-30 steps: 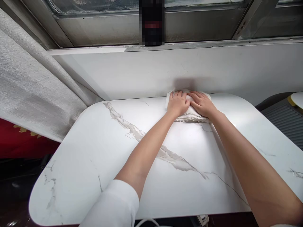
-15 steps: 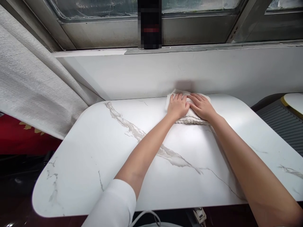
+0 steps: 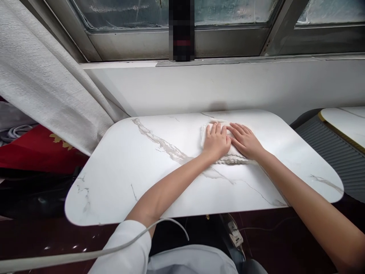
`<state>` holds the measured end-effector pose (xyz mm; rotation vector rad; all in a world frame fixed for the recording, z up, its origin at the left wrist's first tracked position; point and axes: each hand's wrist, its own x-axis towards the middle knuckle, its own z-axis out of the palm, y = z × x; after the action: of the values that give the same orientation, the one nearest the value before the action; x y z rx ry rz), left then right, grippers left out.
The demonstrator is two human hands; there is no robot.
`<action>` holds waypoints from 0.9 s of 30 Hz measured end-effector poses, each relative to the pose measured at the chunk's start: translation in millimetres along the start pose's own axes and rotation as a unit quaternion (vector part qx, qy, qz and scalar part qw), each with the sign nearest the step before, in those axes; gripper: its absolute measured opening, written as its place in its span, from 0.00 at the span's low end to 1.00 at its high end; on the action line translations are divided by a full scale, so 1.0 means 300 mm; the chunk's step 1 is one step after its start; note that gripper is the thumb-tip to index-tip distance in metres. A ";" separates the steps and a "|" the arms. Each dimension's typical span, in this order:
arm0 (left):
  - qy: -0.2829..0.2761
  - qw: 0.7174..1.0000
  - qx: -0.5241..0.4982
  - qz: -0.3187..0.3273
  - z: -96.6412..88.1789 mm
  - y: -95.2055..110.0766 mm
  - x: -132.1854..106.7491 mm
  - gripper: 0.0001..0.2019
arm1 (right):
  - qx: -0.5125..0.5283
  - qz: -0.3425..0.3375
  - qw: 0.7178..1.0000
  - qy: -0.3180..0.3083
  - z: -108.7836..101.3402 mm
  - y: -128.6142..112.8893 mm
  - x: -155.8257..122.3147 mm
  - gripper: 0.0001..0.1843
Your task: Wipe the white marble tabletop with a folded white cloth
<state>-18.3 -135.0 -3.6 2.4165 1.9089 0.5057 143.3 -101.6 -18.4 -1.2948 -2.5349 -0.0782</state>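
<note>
A folded white cloth [image 3: 232, 158] lies on the white marble-look table [image 3: 119, 167], right of its middle. My left hand [image 3: 216, 140] presses flat on the cloth's left part, fingers together and pointing toward the wall. My right hand [image 3: 245, 140] lies flat on the cloth beside it, fingers angled left and touching the left hand. Both hands cover most of the cloth; only its front scalloped edge and far corner show.
A white wall and a window sill [image 3: 228, 61] rise behind the table. A grey-white curtain [image 3: 48, 87] hangs at the left over red fabric [image 3: 37, 148]. A second table [image 3: 348, 121] and a ribbed grey seat [image 3: 339, 152] stand at the right. A white cable [image 3: 94, 251] runs near my left sleeve.
Both hands have drawn the cloth back from the wall toward the table's middle, still pressed flat on it. The view has pulled back, showing the table's front edge.
</note>
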 end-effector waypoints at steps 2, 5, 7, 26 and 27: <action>-0.002 1.000 -0.001 0.001 -0.010 0.026 -0.057 0.25 | -0.001 0.000 1.000 0.001 -0.015 -0.028 -0.060 0.32; -0.008 1.000 0.000 0.011 -0.021 0.062 -0.141 0.25 | 0.003 -0.003 1.000 0.002 -0.037 -0.067 -0.153 0.31; -0.010 1.000 0.002 0.022 -0.027 0.085 -0.193 0.26 | 0.009 -0.002 1.000 0.000 -0.054 -0.092 -0.212 0.31; -0.039 0.995 -0.010 0.089 -0.032 0.289 -0.335 0.29 | 0.047 0.059 0.997 -0.017 -0.189 -0.112 -0.490 0.29; -0.036 0.995 -0.009 0.091 -0.027 0.294 -0.327 0.29 | 0.047 0.060 0.997 -0.014 -0.190 -0.102 -0.487 0.29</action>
<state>43.4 -251.8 -0.5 2.5730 1.6587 0.4336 212.8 -244.7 -2.7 -1.4164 -2.4463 0.0846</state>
